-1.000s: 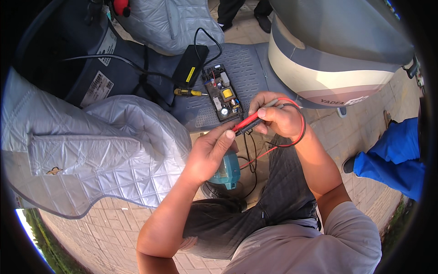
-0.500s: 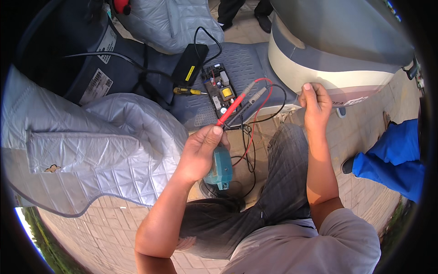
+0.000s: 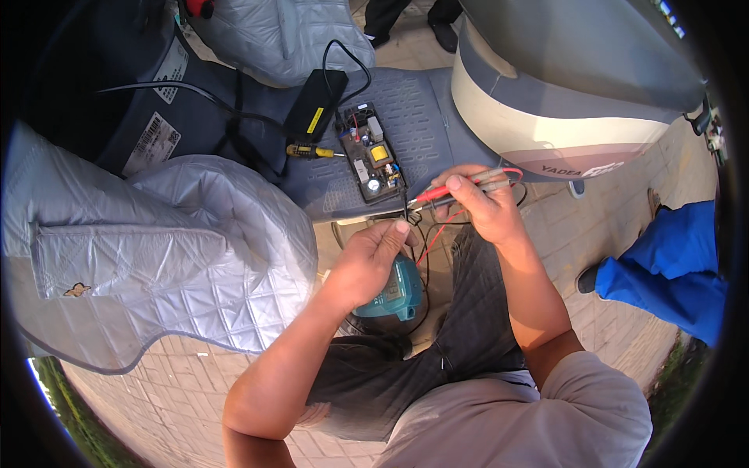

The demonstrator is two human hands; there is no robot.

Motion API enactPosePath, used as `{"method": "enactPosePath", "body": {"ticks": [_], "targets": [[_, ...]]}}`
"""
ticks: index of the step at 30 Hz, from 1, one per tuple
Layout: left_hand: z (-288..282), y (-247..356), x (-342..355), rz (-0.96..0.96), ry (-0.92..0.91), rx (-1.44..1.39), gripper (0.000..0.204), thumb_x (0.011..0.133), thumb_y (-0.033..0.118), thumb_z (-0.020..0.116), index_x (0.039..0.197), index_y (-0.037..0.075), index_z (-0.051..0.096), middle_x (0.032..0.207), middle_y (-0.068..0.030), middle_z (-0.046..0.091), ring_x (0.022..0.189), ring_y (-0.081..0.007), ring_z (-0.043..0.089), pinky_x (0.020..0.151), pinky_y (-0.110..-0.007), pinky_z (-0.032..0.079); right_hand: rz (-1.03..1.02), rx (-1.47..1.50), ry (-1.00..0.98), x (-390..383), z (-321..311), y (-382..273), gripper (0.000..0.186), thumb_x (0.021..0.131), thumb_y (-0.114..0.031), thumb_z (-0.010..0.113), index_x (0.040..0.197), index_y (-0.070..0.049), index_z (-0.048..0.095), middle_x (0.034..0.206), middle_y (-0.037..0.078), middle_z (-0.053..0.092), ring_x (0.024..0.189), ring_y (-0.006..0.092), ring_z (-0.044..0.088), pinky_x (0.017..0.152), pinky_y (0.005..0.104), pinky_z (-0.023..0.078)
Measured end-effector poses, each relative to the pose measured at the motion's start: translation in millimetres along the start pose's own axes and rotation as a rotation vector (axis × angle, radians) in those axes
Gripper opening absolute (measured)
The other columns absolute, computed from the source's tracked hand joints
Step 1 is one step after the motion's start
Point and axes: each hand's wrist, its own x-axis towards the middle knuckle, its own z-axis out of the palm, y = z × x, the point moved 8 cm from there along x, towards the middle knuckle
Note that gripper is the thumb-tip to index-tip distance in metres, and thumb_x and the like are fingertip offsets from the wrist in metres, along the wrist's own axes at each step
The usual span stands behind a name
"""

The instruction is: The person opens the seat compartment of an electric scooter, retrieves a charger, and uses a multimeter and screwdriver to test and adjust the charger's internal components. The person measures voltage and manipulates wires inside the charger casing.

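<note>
My right hand (image 3: 488, 207) is closed around a red test probe (image 3: 438, 192) and a black test probe (image 3: 443, 201), their tips pointing left. My left hand (image 3: 367, 261) pinches a thin black cable (image 3: 405, 209) just below the probe tips; whether the tips touch it I cannot tell. Under my left hand is a teal meter (image 3: 399, 290), partly hidden. Just beyond my hands, an opened black case with a circuit board (image 3: 373, 152) lies on the scooter's grey footboard (image 3: 421, 101).
A yellow-and-black screwdriver (image 3: 312, 150) and a black case cover (image 3: 316, 105) lie left of the board. Silver quilted covers (image 3: 257, 234) drape at the left. The scooter's cream body (image 3: 538, 117) stands at right. People's legs show at the far side and in blue trousers (image 3: 663, 257).
The probes have passed from my left hand to my right, which has come in from the right. My left hand has shifted right and now pinches the black cable.
</note>
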Motion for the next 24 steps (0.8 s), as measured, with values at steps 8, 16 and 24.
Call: {"method": "enactPosePath", "body": {"ticks": [8, 16, 24], "targets": [[-13.8, -52.3, -6.9, -0.624, 0.237, -0.862, 0.07, 0.093, 0.07, 0.039, 0.093, 0.003, 0.059, 0.072, -0.0096, 0.055, 0.064, -0.0236, 0.055, 0.061, -0.038, 0.05, -0.293, -1.138, 0.171, 75.7, -39.5, 19.4, 0.027, 0.091, -0.031, 0.061, 0.086, -0.005, 0.067, 0.069, 0.016, 0.063, 0.063, 0.0367, 0.06, 0.058, 0.0421, 0.046], [-10.1, -64.9, -8.1, -0.713, 0.243, -0.952, 0.071, 0.091, 0.073, 0.038, 0.09, 0.005, 0.056, 0.072, -0.0115, 0.056, 0.065, -0.0273, 0.055, 0.062, -0.04, 0.05, -0.202, -1.178, 0.062, 97.9, -55.9, 43.0, 0.03, 0.092, -0.032, 0.059, 0.088, -0.004, 0.069, 0.069, 0.019, 0.063, 0.065, 0.0376, 0.061, 0.06, 0.045, 0.047], [-9.1, -68.2, -0.7, -0.748, 0.239, -1.002, 0.076, 0.087, 0.078, 0.038, 0.098, 0.004, 0.055, 0.073, -0.0112, 0.057, 0.067, -0.0275, 0.057, 0.064, -0.042, 0.05, -0.225, -1.249, 0.105, 94.9, -45.2, 39.5, 0.028, 0.091, -0.029, 0.06, 0.085, -0.003, 0.068, 0.071, 0.019, 0.064, 0.066, 0.0383, 0.061, 0.061, 0.0455, 0.048]]}}
